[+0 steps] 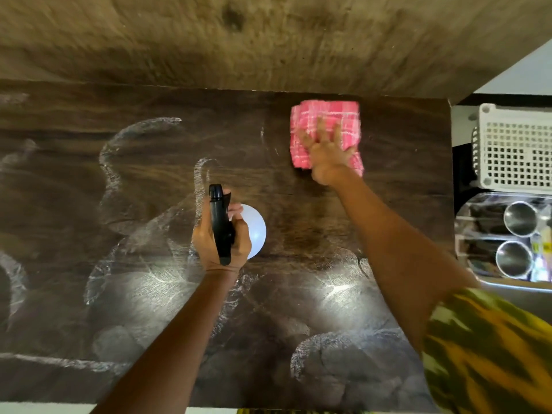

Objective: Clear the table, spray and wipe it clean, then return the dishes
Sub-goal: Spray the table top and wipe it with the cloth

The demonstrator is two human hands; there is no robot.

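Now the right hand (324,150) presses flat, fingers spread, on the pink cloth (327,134) at one o'clock. Left hand (221,234) grips the spray bottle (254,231) mid-table.

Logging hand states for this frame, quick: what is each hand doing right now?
Left hand: closed, gripping the spray bottle by its black trigger head.
Right hand: open, fingers spread flat, pressing the pink cloth on the table.

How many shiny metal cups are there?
2. The far cup and the near cup sit side by side in the shiny tray right of the table. More may hide past the edge.
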